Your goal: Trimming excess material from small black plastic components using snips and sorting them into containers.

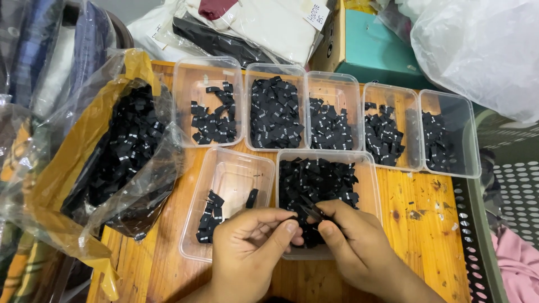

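Observation:
My left hand (250,247) and my right hand (356,247) meet over the front edge of a clear plastic tub (371,185) filled with small black fabric labels. Between the fingertips of both hands I pinch one small black label (310,212). Left of that tub lies another clear tub (233,168) with only a few black labels at its near end, partly under my left hand.
Several more clear tubs (209,84) of black labels line the back of the orange wooden table (426,235). A large plastic bag (120,151) of loose black labels lies at the left. Folded clothes in bags, a teal box (373,47) and a clear sack crowd the back.

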